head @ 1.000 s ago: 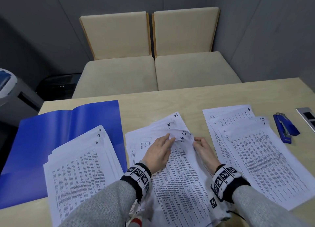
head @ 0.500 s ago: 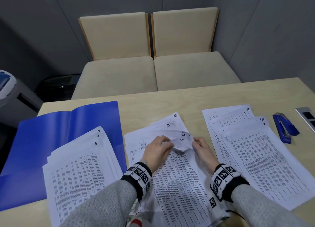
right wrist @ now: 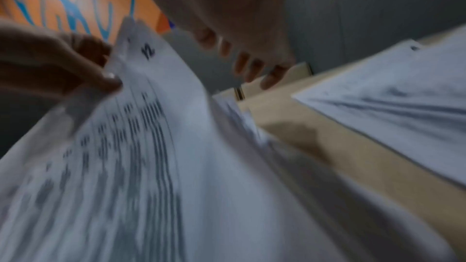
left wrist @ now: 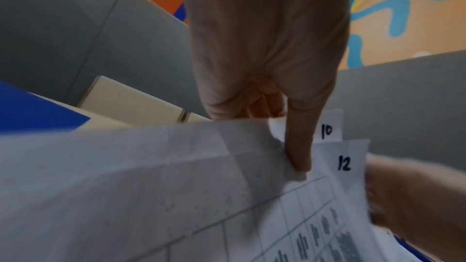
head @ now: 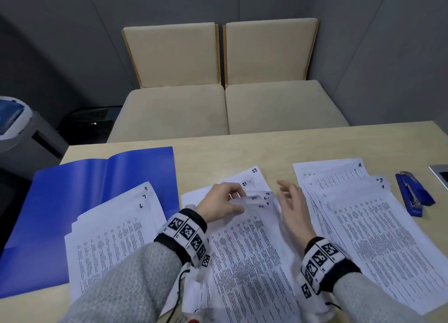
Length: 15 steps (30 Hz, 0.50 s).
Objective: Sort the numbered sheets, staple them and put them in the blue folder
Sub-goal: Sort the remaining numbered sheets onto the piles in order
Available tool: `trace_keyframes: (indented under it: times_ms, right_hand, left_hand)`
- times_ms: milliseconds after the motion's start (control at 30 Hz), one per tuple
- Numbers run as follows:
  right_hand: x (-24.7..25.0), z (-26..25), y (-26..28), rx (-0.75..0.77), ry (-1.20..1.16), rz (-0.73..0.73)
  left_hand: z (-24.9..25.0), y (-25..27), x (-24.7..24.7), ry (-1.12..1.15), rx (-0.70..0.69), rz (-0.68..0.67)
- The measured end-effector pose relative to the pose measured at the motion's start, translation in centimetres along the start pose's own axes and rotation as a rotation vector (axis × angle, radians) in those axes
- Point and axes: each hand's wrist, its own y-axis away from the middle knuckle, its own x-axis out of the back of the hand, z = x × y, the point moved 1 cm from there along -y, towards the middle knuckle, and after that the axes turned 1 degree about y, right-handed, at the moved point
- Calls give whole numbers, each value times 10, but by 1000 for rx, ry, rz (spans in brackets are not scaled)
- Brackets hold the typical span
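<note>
Head view, nearest first: two grey knitted sleeves (head: 126,281) with black-and-white marker wristbands reach over the middle pile of white printed sheets (head: 252,262) on the pale wooden table (head: 242,150). The left hand (head: 221,202) curls its fingers (left wrist: 298,146) round the raised top corner of a few sheets and pinches them; the left wrist view shows the handwritten numbers 10 and 12 on those corners. The right hand (head: 292,202) hangs just beside that lifted corner with its fingers (right wrist: 248,68) spread loosely and straight, holding nothing. To the left lies a second pile of printed sheets (head: 114,235) marked 6 and 7, resting partly on the open glossy blue folder (head: 72,189). To the right lies a third pile (head: 358,225) marked 1, 3 and 4, with a blue stapler (head: 414,194) near it. Beyond the table stand two beige cushioned seats (head: 225,104) against a grey wall.
</note>
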Motion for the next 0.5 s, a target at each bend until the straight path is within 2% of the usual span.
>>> trace_keyframes:
  times_ms: [67, 133, 200, 267, 333, 400, 500]
  right_hand:
    - [5, -31, -6, 105, -112, -153]
    - [8, -54, -11, 155, -98, -361]
    - [8, -65, -16, 261, 171, -468]
    - [6, -69, -19, 368, 489, -515]
    - [7, -72, -22, 433, 603, -501]
    - [15, -77, -27, 448, 551, -424]
    - [33, -80, -44, 384, 455, -332]
  left_hand:
    - [2, 0, -3, -1, -3, 17]
    - [0, -2, -5, 3, 18, 29]
    - [-3, -3, -6, 8, 51, 22]
    - [-8, -3, -8, 18, 87, -13]
    - [-15, 0, -9, -31, 101, -44]
    - [-28, 4, -7, -50, 120, -44]
    - [-50, 16, 0, 42, 187, -24]
